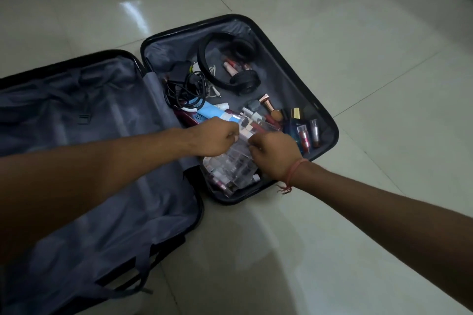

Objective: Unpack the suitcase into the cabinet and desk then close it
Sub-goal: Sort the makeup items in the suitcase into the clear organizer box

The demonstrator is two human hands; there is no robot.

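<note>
A black suitcase [330, 120] lies open flat on the tiled floor, its grey-lined left half holding nothing. The right half holds black headphones [243, 79], a tangle of black cables [186, 87], a blue and white tube [215, 112], lipsticks, small bottles and a clear plastic pouch [230, 166] full of cosmetics at its near end. My left hand [217, 138] and my right hand [273, 153] both sit over the pouch with fingers curled, pinching its top edge. A red thread is tied round my right wrist.
Glossy pale floor tiles [358, 59] surround the case on all sides. A dark piece of furniture edges the top left corner. A white surface shows at the far top right.
</note>
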